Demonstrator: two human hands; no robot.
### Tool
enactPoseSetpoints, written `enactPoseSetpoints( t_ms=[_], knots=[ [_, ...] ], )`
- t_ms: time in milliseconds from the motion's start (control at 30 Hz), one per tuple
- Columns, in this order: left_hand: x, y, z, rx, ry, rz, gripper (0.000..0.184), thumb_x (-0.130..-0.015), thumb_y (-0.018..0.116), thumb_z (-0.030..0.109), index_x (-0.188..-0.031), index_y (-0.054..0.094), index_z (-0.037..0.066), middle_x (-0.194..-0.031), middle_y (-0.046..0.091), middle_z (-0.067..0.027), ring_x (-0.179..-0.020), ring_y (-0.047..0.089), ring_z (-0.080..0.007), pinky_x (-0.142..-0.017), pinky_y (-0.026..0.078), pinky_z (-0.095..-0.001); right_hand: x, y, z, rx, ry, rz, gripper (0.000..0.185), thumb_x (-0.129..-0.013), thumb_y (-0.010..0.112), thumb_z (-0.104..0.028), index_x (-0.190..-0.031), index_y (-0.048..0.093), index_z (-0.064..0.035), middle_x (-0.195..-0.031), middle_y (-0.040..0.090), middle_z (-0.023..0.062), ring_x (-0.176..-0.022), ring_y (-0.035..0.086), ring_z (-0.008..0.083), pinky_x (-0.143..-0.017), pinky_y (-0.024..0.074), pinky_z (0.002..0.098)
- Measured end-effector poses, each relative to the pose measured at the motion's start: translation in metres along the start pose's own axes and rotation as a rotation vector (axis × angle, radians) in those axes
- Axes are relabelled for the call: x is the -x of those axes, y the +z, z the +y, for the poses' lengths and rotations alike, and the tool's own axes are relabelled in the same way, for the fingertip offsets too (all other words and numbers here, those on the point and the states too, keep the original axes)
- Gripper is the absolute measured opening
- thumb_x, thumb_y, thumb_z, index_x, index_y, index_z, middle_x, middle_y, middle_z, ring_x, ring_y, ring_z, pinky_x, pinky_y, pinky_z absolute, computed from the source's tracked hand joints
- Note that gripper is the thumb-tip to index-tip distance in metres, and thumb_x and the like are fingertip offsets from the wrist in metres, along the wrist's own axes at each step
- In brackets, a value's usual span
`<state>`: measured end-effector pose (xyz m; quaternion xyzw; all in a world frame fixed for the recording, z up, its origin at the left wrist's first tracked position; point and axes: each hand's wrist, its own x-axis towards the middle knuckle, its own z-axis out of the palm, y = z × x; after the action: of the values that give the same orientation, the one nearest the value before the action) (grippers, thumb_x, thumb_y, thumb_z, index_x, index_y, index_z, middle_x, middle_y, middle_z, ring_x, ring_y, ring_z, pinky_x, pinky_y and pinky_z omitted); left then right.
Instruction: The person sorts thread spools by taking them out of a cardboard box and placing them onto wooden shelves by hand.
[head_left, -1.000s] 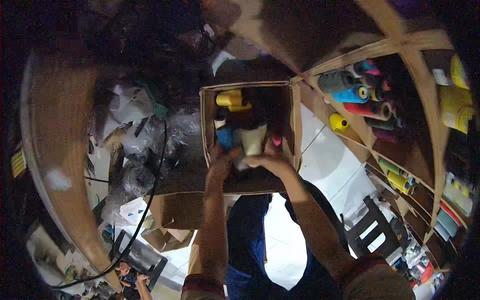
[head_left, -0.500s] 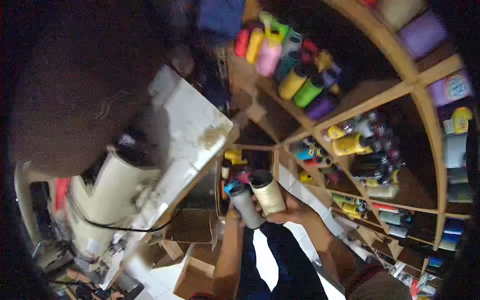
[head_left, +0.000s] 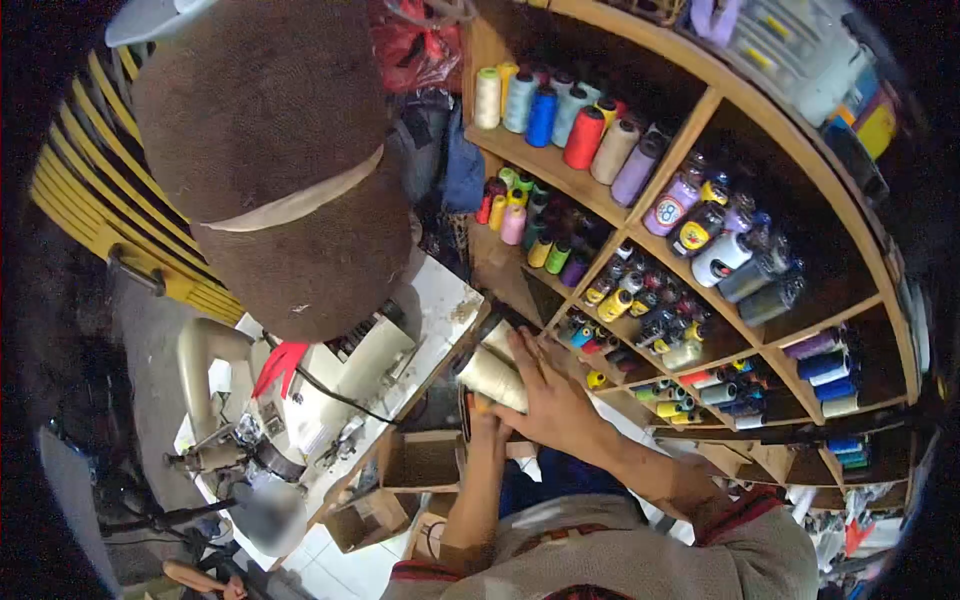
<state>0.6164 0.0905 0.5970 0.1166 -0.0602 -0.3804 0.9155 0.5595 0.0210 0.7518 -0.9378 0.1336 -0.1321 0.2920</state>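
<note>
A cone of cream thread [head_left: 492, 378] lies tilted between my hands, its dark end toward the left. My right hand [head_left: 560, 395] is closed over it from the right, fingers stretched along the upper cones. Behind it shows another pale thread cone [head_left: 497, 337] with a dark end, partly covered by my fingers. Below, my left hand [head_left: 487, 425] is closed around the lower side of the bundle, its fingers largely hidden. A small orange patch shows just above that hand; what it belongs to I cannot make out.
Wooden shelves [head_left: 710, 110] with many coloured thread cones curve along the right. At left, a white table [head_left: 440, 300] carries a sewing machine [head_left: 345, 390] with a red cloth strip. A brown cap-like shape [head_left: 280, 130] fills the upper left. Cardboard boxes [head_left: 420, 460] stand below the table.
The view has turned and sharpened, showing more shelf. The cones have tipped from near upright toward the left, and my right hand now lies over them. The grey and blue ones no longer show.
</note>
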Motion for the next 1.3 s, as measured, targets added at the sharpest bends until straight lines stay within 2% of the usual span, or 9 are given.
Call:
enactPoseSetpoints(
  t_ms=[300,367,533,600,700,800,900,1000,1300],
  knots=[
    [-0.023,0.043,0.036,-0.067,0.056,-0.082,0.096,-0.058,0.081,0.043,-0.133,0.034,0.006,-0.131,0.044,-0.0099,-0.119,0.044,-0.0267,-0.103,0.035,-0.0417,-0.017,-0.037,-0.025,-0.272,-0.118,0.147,0.06,-0.072,0.067,-0.019,-0.122,0.044,0.0037,-0.121,0.049,0.0264,-0.105,0.054,0.0386,-0.09,0.0435,0.0396],
    [-0.027,0.044,0.037,0.03,0.039,0.111,0.1,-0.053,0.082,0.045,-0.133,0.036,0.007,-0.131,0.044,-0.0093,-0.119,0.045,-0.0269,-0.102,0.036,-0.0421,-0.026,-0.055,-0.023,-0.298,-0.039,0.103,0.057,-0.072,0.068,-0.02,-0.12,0.047,0.0033,-0.108,0.057,0.0239,-0.099,0.059,0.0342,-0.087,0.0446,0.037],
    [-0.054,0.074,0.035,-0.025,0.114,-0.081,0.101,-0.054,0.082,0.047,-0.134,0.034,0.009,-0.133,0.042,-0.0094,-0.121,0.042,-0.0264,-0.104,0.034,-0.0409,-0.044,-0.072,-0.006,-0.327,-0.091,0.316,0.057,-0.074,0.067,-0.026,-0.119,0.048,0.0022,-0.105,0.059,0.0225,-0.098,0.059,0.0319,-0.085,0.0452,0.0375],
    [-0.058,0.083,0.033,-0.131,0.098,-0.163,0.099,-0.063,0.068,0.062,-0.139,0.024,0.015,-0.141,0.032,-0.0068,-0.127,0.034,-0.0282,-0.108,0.026,-0.0439,-0.051,-0.083,0.001,-0.515,-0.002,0.301,0.057,-0.074,0.068,-0.026,-0.119,0.049,0.0021,-0.106,0.059,0.0215,-0.099,0.059,0.0304,-0.086,0.0449,0.0368],
    [-0.071,0.072,0.028,0.048,0.041,-0.239,0.1,-0.06,0.074,0.055,-0.139,0.026,0.016,-0.139,0.034,-0.0073,-0.125,0.036,-0.0296,-0.105,0.028,-0.0496,-0.072,-0.114,0.021,-0.201,0.013,0.403,0.057,-0.072,0.071,-0.021,-0.122,0.051,-0.002,-0.111,0.058,0.0153,-0.105,0.055,0.0222,-0.092,0.0401,0.0326],
    [-0.066,0.093,0.031,0.089,-0.009,-0.139,0.107,-0.053,0.08,0.052,-0.137,0.026,0.013,-0.135,0.039,-0.0091,-0.122,0.04,-0.0317,-0.1,0.035,-0.0539,-0.114,-0.157,0.056,0.192,-0.102,0.448,0.059,-0.066,0.073,-0.023,-0.117,0.053,-0.0035,-0.12,0.053,0.0158,-0.107,0.054,0.0315,-0.091,0.0418,0.0373],
    [-0.07,0.09,0.032,0.109,-0.02,-0.206,0.109,-0.054,0.079,0.055,-0.139,0.022,0.017,-0.135,0.039,-0.0084,-0.123,0.039,-0.0325,-0.097,0.036,-0.0576,-0.161,-0.185,0.063,0.138,0.01,0.426,0.056,-0.066,0.075,-0.019,-0.113,0.05,-0.0003,-0.081,0.065,0.0209,-0.077,0.066,0.0292,-0.069,0.0515,0.0353],
    [-0.066,0.086,0.033,0.098,0.022,-0.193,0.106,-0.056,0.076,0.054,-0.141,0.021,0.019,-0.143,0.028,-0.0111,-0.127,0.032,-0.0356,-0.099,0.028,-0.0618,-0.209,-0.192,0.076,0.294,0.007,0.271,0.056,-0.063,0.075,-0.027,-0.104,0.054,0.0055,-0.086,0.063,0.0247,-0.082,0.062,0.0368,-0.074,0.0505,0.0396],
    [-0.067,0.084,0.047,0.147,0.097,-0.347,0.107,-0.057,0.076,0.056,-0.14,0.02,0.016,-0.137,0.035,-0.0137,-0.119,0.042,-0.0321,-0.097,0.038,-0.0536,-0.282,-0.154,0.127,0.737,-0.042,0.174,0.032,-0.063,0.074,-0.025,-0.08,0.066,0.0008,-0.081,0.063,0.0215,-0.08,0.063,0.034,-0.069,0.0515,0.0417]
  ],
)
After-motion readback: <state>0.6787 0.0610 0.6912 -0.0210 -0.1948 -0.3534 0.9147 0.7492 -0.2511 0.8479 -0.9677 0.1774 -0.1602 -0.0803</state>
